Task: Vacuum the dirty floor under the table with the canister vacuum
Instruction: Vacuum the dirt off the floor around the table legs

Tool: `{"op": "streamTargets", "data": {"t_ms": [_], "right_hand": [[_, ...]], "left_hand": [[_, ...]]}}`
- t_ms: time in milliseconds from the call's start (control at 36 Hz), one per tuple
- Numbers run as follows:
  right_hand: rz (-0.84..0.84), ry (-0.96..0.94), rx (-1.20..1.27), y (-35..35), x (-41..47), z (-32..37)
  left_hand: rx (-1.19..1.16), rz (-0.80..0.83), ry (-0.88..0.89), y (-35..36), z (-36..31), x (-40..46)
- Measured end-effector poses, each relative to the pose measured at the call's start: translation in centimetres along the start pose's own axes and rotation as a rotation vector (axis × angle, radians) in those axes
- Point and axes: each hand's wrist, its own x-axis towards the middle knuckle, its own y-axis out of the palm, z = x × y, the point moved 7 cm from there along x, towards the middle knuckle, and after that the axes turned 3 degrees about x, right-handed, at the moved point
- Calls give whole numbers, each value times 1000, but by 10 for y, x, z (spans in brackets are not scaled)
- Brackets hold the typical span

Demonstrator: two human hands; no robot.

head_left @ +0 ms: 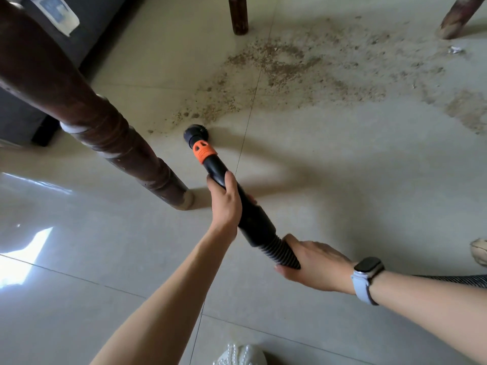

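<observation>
Left hand (226, 201): fingers wrapped round the black vacuum wand (238, 204), mid-length. Right hand (313, 264): curled round the ribbed hose (279, 250) just behind the wand; grey-strapped watch (367, 275) at the wrist. Round brush nozzle (195, 133): below the orange collar (205, 151), on the tiled floor (342, 193), at the near edge of the dirt patch (303, 72). Table leg (126, 151): turned dark wood, left of the nozzle.

L hand (226, 204) & R hand (315, 264) both gripping – arms outstretched – fingers curled
</observation>
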Motion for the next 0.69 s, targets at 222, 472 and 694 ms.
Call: {"op": "streamTargets", "data": {"t_ms": [222, 472, 694], "right_hand": [[-51, 17, 13, -11, 1, -2], [-131, 72, 90, -37, 12, 2], [27, 18, 30, 2, -8, -6]], "left_hand": [[-44, 17, 2, 8, -12, 1], [-62, 33, -83, 23, -32, 23], [-43, 70, 1, 15, -6, -9]]}}
